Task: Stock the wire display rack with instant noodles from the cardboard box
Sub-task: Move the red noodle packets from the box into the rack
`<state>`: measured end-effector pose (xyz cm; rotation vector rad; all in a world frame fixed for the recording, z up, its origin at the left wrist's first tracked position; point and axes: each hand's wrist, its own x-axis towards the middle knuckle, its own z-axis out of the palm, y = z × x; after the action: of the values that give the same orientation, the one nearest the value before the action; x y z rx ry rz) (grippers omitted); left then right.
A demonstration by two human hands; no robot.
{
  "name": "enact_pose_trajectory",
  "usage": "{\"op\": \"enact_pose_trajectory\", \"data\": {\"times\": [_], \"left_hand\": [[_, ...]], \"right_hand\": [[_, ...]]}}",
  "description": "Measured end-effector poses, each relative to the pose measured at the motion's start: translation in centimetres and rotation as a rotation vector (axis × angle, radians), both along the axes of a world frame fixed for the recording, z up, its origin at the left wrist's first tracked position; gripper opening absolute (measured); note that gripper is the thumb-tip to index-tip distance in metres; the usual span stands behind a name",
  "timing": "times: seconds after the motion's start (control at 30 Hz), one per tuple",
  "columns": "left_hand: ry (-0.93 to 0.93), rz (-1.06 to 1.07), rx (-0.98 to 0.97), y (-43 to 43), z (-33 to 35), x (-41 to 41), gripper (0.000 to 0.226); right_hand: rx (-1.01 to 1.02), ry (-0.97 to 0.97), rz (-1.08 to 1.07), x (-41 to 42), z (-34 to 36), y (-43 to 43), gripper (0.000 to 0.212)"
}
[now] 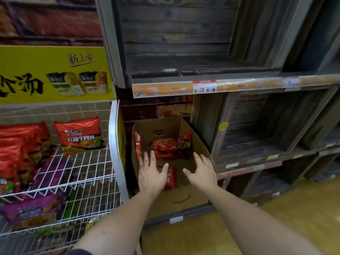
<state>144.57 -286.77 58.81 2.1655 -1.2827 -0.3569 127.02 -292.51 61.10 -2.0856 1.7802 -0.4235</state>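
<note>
Over the cardboard box [184, 198], the left hand [151, 173] and right hand [202, 173] are being held open, fingers spread, nothing gripped. One red noodle packet [170, 180] is being partly hidden by the left hand, with more red packets [165, 145] at the box's far end. Leftward, further packets [81, 135] are being displayed on the wire display rack [86, 162].

Lit dimly and evenly, without hard shadows. Brightest on the yellow sign [55, 74] and the floor [303, 208]; darkest inside the wooden shelves [266, 116]. Faintly glary on the red noodle packs [79, 135]. Soft and smeared throughout, with price labels [204, 87] barely legible. Bowed at the edges by the wide lens.
</note>
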Motion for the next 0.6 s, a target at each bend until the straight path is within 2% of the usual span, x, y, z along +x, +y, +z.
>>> {"op": "enact_pose_trajectory", "data": {"times": [0.3, 0.37, 0.47, 0.6], "left_hand": [[-0.125, 0.026, 0.101, -7.4, -2.5, 2.3, 0.080], [-0.147, -0.006, 0.186, -8.5, -4.4, 2.0, 0.079], [0.000, 0.032, 0.375, -9.6, -7.6, 1.3, 0.082], [0.225, 0.166, 0.553, -10.7, -10.5, 1.2, 0.081]], "right_hand": [[0.105, 0.011, 0.153, 4.6, -4.2, -9.3, 0.085], [0.178, 0.000, 0.187, 5.4, -5.8, -11.5, 0.084], [0.328, -0.024, 0.221, 6.2, -8.7, -13.4, 0.085], [0.497, 0.057, 0.292, 7.1, -11.7, -16.0, 0.084]]}}
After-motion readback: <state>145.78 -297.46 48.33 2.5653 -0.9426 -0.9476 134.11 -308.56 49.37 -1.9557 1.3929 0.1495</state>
